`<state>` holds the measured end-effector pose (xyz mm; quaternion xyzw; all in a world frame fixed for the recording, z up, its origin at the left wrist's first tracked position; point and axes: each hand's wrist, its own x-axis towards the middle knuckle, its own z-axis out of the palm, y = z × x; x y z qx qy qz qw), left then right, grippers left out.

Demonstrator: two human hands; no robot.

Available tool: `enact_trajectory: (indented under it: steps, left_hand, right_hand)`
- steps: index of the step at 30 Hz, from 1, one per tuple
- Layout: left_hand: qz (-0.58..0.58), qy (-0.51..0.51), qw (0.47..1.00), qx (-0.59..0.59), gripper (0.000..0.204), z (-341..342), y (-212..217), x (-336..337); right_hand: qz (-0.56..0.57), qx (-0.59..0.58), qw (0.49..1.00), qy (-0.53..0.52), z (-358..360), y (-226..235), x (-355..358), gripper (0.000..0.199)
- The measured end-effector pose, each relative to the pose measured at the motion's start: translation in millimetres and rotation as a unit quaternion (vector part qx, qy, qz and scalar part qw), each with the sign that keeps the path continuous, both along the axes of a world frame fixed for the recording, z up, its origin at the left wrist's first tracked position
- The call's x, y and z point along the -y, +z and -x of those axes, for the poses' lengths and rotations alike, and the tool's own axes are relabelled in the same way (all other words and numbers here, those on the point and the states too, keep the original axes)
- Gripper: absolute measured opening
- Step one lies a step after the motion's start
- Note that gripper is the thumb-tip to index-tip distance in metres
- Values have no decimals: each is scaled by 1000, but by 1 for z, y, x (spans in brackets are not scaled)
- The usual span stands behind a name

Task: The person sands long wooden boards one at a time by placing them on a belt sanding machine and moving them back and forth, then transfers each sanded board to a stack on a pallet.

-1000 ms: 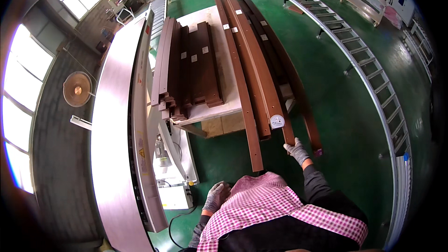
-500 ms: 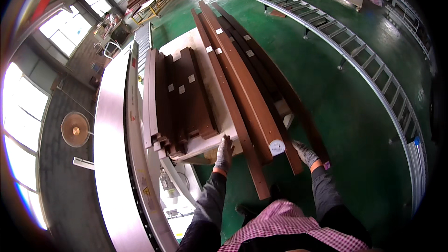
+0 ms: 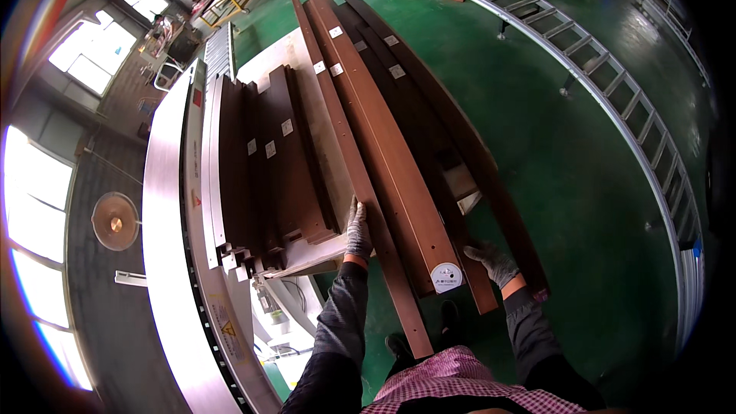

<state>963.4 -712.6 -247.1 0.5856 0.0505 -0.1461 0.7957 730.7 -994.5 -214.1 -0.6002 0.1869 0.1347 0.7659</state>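
Several long brown boards lie lengthwise in front of me, their near ends overhanging the table. My left hand [image 3: 357,231], in a grey work glove, is against the outer edge of the leftmost narrow board [image 3: 369,218], fingers stretched along it. At the right, my gloved right hand [image 3: 494,264] has its fingers extended toward the side of a darker board [image 3: 474,284]; whether it touches cannot be made out. Between my hands, a wider reddish-brown board [image 3: 399,172] carries a round white disc [image 3: 446,277] at its near end. Neither hand is wrapped round a board.
Shorter dark boards [image 3: 287,153] are stacked on the light tabletop [image 3: 331,149] at the left. Beside them runs a long pale machine bed [image 3: 167,222]. A metal roller conveyor [image 3: 583,69] curves along the right. My shoes [image 3: 399,346] stand on the green floor [image 3: 567,184].
The boards appear lower and closer in the view. My left hand has come up against the left board's edge, farther along it. My right hand stays beside the boards' right side.
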Motion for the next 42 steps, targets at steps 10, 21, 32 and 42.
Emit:
enact_trajectory:
  steps: [10,21,32,42]
  left_hand:
    - [48,19,998,-27,50,3,4,1]
    - [-2,-31,999,10,57,12,20,-1]
    - [25,-61,997,42,60,6,5,13]
    - [10,-25,1000,12,58,9,3,-11]
  right_hand:
    - [-36,-17,999,-32,-2,-19,4,65]
    - [451,-100,869,176,-11,19,17,52]
    - [962,77,-178,194,-173,-87,222,54]
    - [901,72,-202,377,-202,-39,152,60]
